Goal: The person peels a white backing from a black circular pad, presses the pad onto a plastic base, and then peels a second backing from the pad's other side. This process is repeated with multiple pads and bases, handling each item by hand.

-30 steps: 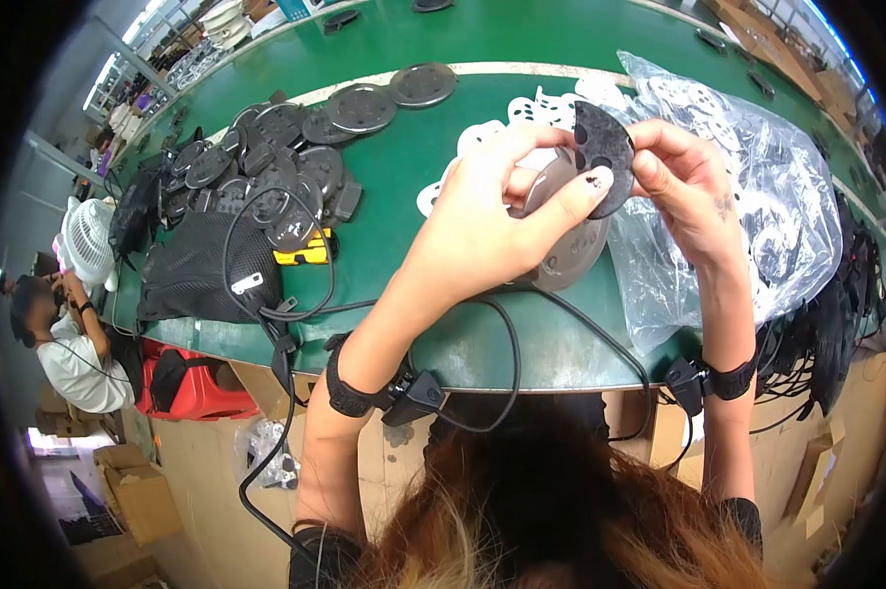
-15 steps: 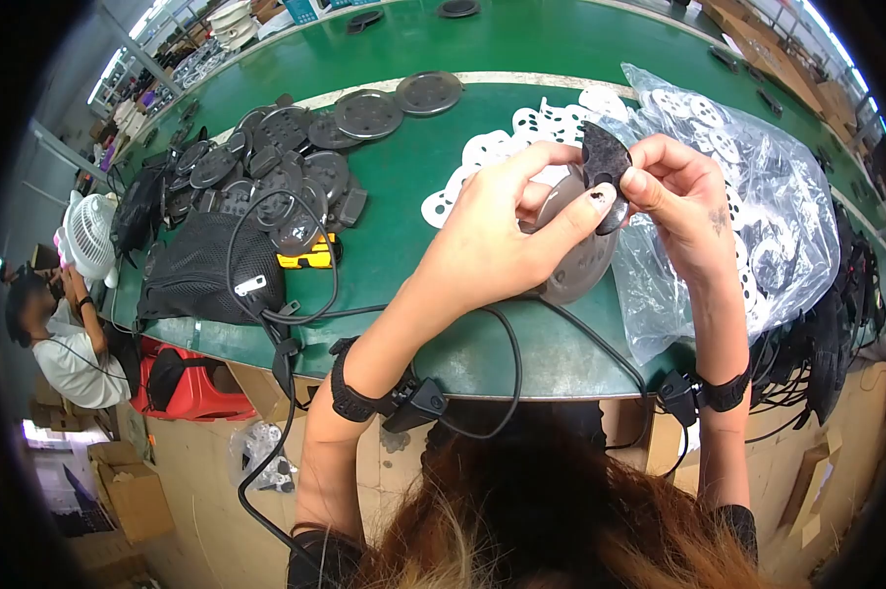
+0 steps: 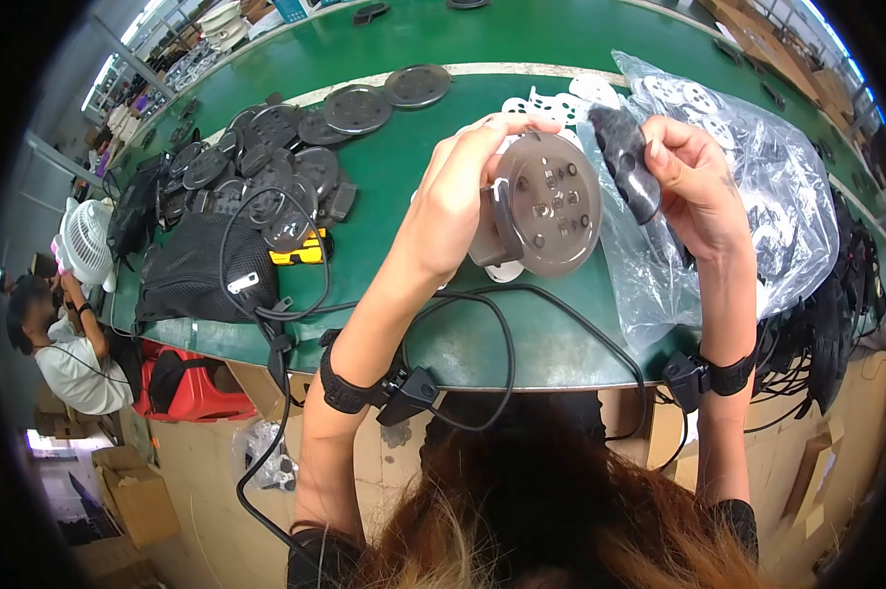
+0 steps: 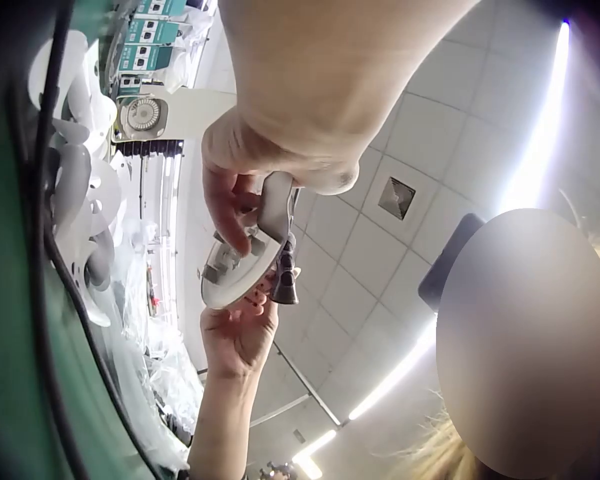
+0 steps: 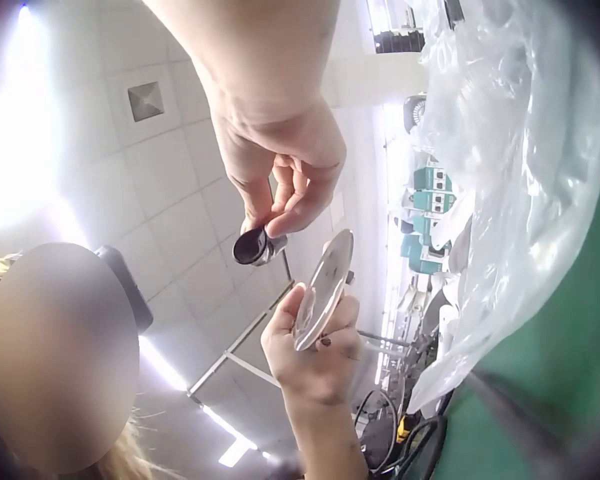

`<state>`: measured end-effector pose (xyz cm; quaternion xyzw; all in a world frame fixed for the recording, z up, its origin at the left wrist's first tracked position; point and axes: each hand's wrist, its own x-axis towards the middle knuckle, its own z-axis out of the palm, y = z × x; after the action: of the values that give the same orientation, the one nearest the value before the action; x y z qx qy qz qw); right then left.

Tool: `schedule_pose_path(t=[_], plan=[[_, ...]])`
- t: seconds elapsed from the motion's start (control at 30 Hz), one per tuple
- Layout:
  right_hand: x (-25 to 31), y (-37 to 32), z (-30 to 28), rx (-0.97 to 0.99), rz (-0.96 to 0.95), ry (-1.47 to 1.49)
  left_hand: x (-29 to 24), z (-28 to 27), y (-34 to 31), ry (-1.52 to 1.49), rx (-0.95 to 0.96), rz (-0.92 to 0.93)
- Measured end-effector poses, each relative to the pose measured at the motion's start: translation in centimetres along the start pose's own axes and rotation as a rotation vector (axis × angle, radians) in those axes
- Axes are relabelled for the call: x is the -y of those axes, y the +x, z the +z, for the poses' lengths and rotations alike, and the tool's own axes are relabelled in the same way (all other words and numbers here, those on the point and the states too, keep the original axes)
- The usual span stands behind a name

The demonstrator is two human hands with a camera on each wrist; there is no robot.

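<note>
My left hand [image 3: 451, 191] grips a translucent grey round plastic plate [image 3: 572, 231] by its edge and the raised block at its side. The plate's face, with small holes and square studs, is turned up toward the head camera. To its right, my right hand [image 3: 706, 187] pinches a thin black pad [image 3: 621, 157] with cutouts between thumb and fingers; the pad is bowed and seen nearly edge-on. In the right wrist view the black pad [image 5: 252, 247] looks curled, apart from the plate [image 5: 326, 290]. The left palm is partly hidden behind the plate's block.
White perforated discs [image 3: 595, 90] lie behind the hands, and more fill a clear plastic bag [image 3: 781, 226] at right. Grey plates [image 3: 286, 128] are heaped at left by a black mesh pouch [image 3: 207, 270] and yellow tool [image 3: 303, 250]. Black cables [image 3: 507, 334] cross the table's near edge.
My left hand has let go of the black pad and tilted the grey plate face-up into view. My right hand alone now holds the pad, which has bent and come away to the right.
</note>
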<state>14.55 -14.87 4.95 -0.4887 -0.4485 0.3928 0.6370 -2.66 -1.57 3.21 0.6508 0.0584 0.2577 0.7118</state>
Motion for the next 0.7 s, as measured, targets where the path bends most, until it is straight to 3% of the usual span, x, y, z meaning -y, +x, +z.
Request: schedule_pose_path(t=[0.13,0.2,0.7], plan=[[-0.3,0.2,-0.2,0.108,0.01,-0.004,-0.2,0.1,-0.1,-0.023,-0.008,-0.001],[-0.3,0.2,-0.1,0.092,0.011,-0.02,-1.2,0.6,-0.5,-0.14,-0.053,-0.136],[0.4,0.0,0.8,0.021,0.048,-0.199,-1.2,0.5,-0.8,-0.323,0.054,-0.215]])
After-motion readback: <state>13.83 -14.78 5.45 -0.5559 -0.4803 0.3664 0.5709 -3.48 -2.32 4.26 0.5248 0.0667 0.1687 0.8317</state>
